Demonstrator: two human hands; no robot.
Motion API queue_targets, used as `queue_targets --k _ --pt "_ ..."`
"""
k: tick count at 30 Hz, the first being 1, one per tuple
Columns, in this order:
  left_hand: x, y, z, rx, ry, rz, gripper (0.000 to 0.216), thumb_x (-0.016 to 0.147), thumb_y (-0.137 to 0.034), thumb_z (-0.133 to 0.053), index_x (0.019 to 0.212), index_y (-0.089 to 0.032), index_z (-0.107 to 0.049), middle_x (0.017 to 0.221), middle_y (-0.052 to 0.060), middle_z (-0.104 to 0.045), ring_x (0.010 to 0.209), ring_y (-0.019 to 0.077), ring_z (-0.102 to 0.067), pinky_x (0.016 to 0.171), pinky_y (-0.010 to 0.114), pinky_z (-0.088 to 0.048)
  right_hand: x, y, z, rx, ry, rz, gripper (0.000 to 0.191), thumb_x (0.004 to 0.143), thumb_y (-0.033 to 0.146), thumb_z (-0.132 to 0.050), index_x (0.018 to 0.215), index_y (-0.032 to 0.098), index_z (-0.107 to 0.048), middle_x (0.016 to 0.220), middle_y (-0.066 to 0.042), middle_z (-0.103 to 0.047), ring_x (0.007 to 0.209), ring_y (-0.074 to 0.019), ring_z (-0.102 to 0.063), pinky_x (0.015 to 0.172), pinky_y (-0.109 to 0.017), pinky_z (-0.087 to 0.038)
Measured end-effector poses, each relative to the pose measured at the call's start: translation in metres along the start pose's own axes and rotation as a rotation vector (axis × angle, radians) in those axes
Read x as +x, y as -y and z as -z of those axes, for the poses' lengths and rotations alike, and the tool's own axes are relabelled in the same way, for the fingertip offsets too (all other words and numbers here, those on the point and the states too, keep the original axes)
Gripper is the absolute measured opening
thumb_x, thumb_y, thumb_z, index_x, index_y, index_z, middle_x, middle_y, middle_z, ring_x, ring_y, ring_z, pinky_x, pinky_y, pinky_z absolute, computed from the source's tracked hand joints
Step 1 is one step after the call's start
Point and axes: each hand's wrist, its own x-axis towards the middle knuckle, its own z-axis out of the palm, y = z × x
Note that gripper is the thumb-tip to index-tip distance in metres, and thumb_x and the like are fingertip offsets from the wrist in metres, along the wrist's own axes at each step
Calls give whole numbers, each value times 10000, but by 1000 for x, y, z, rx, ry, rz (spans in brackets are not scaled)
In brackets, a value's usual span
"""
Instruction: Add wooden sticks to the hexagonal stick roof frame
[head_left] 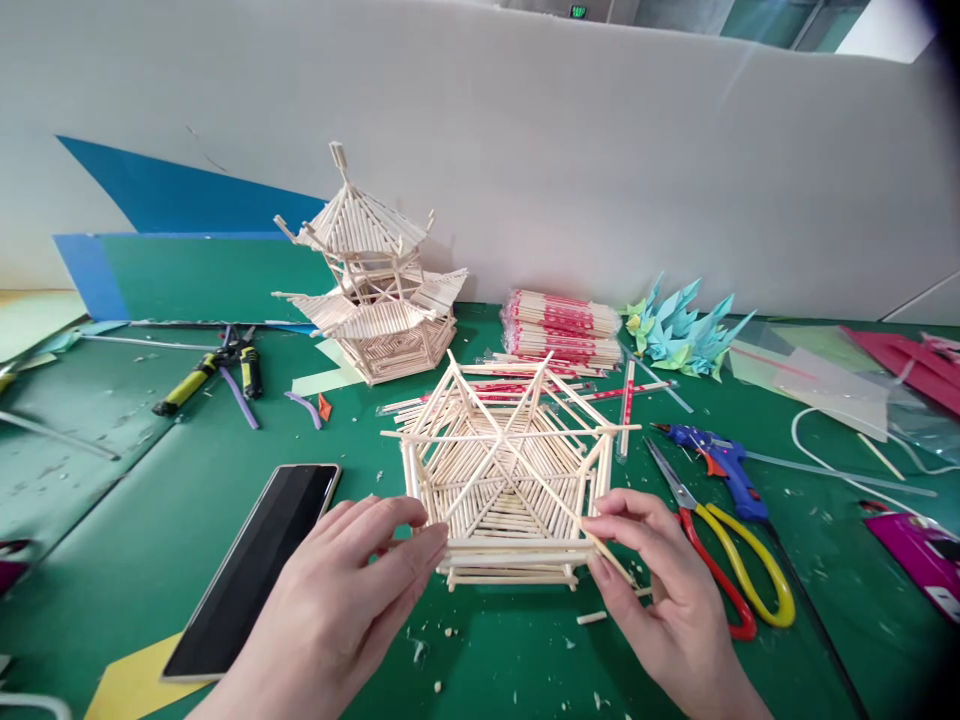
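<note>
A many-sided frame of glued wooden chopsticks (517, 547) stands on the table in front of me. Its floor is woven of concentric rows of sticks, and several roof sticks cross at a central hub above it. My left hand (349, 580) pinches the front left corner of the frame, thumb and forefinger closed; the fingertips hide part of the joint. At the front right corner, my right hand (660, 580) closes its thumb and fingers around the slanting stick end. A short cut-off stick (592, 618) lies below the frame, near the right thumb.
Behind stands a finished chopstick pagoda (367, 225), beside wrapped chopstick bundles (562, 325) and a blue paper flower (686, 330). To the right lie scissors (724, 555) and a blue glue gun (716, 460). A phone (255, 570) and pliers (210, 375) are at left.
</note>
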Motion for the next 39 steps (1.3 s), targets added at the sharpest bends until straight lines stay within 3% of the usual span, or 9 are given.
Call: queue_targets --k 10,32,39 --pt "3 -2 1 -49 -15 -3 201 904 -154 -427 1013 -237 -573 958 31 -577 777 140 -542 666 256 -435 0 0 1 5 8 7 248 826 93 -537 1038 216 -578 1044 -78 -484 972 -179 -547 790 -285 -507" --pt "-6 -1 -5 -28 -56 -19 241 862 -58 -473 1040 -192 -564 986 46 -571 795 149 -510 713 278 -416 2 5 -2 20 -14 15 200 834 69 -534 950 218 -599 1022 -60 -465 841 -124 -573 638 -204 -509" --pt "-4 -6 -4 -6 -82 -11 223 867 -49 -450 983 -188 -580 931 45 -585 718 138 -485 693 293 -394 0 4 -2 -57 -9 23 188 843 99 -536 962 233 -593 1051 -64 -474 898 -138 -568 688 -207 -499"
